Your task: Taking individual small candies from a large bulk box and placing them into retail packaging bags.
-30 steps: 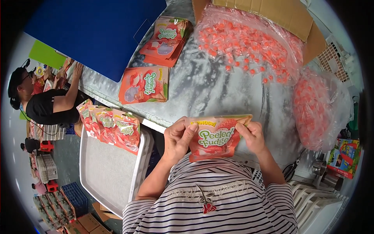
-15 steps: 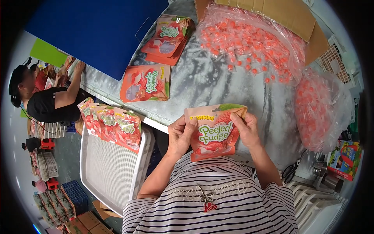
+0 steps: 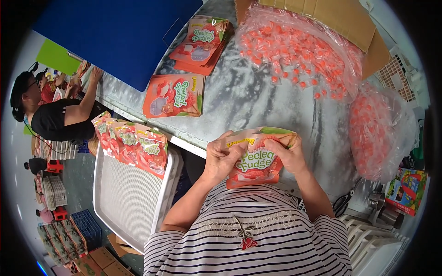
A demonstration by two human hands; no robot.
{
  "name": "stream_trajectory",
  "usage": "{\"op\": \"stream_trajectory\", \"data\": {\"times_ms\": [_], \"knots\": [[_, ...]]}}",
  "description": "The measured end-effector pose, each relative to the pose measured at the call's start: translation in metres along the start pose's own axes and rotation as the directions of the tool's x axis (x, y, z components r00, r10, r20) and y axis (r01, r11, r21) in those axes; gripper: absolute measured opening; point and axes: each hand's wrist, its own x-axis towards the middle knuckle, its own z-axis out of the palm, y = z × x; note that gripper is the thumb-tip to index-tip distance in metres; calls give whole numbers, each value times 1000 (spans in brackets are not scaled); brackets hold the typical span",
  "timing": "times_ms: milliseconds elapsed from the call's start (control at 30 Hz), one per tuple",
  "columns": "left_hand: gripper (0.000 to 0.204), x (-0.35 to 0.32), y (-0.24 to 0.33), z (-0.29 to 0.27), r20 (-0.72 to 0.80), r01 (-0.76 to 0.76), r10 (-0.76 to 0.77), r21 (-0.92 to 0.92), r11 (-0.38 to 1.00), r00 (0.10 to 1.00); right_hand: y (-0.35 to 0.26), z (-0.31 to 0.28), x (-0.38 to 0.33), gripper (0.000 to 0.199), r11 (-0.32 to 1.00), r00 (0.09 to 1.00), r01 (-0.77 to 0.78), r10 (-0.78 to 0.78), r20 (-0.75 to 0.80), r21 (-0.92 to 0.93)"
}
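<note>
Lowered slightly, pouch [image 3: 258, 156] hides, seemingly, both hands' fingers beside tray [image 3: 133, 202].

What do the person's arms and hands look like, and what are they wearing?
Both arms are bare from above the elbow down. The left hand and right hand wear no gloves, and no rings or watch show. Short sleeves of a black-and-white striped shirt cover the upper arms. The shirt has a small red flower design on the chest.
</note>
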Motion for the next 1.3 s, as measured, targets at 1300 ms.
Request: {"op": "stream_trajectory", "data": {"times_ms": [1300], "knots": [[20, -40, 10, -108, -241, -141, 127, -42, 989, 962, -19, 106, 48, 20, 884, 947, 19, 134, 291, -467]]}}
